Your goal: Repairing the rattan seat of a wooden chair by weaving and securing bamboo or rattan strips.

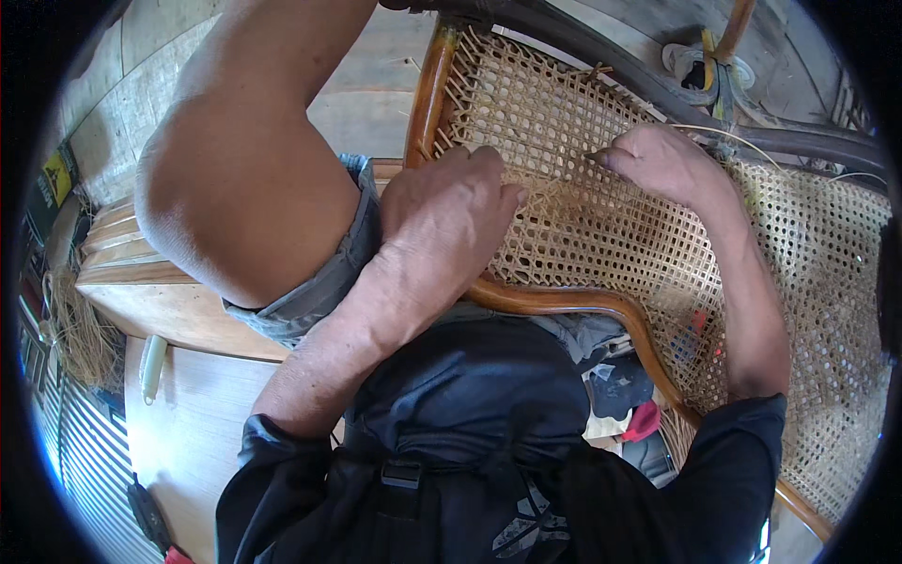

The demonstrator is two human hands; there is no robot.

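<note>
A woven cane panel (554, 103) in a curved, varnished wooden frame (564, 301) lies across in front of me. Its left part has a partly open weave, with short cane ends or pegs sticking out along the left rail. My left hand (451, 211) rests on the panel near that rail, fingers curled and thumb against the weave; its grip is hidden. Farther right, my right hand (653, 164) is closed, thumb and finger pinched together at the weave. What they pinch is too small to tell. A loose cane strand (733, 136) arcs beside the right hand's knuckles.
My bare bent knee (216, 188) rises at the left, beside a wooden bench or box (178, 310). A pale cylindrical object (152, 367) stands behind it to the left, near a bundle of fibres (80, 329). A dark bar (583, 47) crosses beyond the panel.
</note>
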